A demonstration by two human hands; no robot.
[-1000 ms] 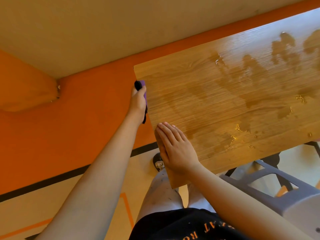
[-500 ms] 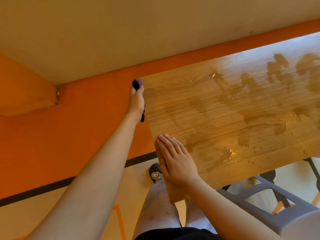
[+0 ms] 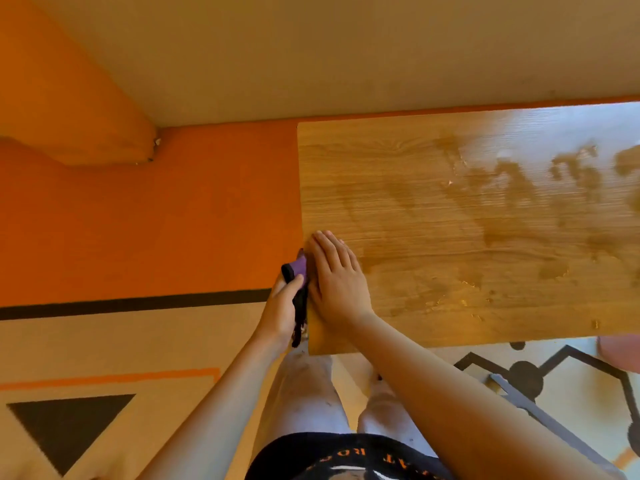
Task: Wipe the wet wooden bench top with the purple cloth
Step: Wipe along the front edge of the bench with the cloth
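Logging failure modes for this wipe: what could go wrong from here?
1. The purple cloth, bunched in the left hand, sits at the left end of the bench top, off its surface; wet streaks further right could be missed.
2. The right hand lies flat beside damp wood and might smear it.
3. Droplets near the front edge could get pushed onto the floor.

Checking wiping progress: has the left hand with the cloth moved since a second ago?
Yes. The left hand, gripping the purple cloth, slid along the end edge of the bench top, from its far corner toward the near corner.
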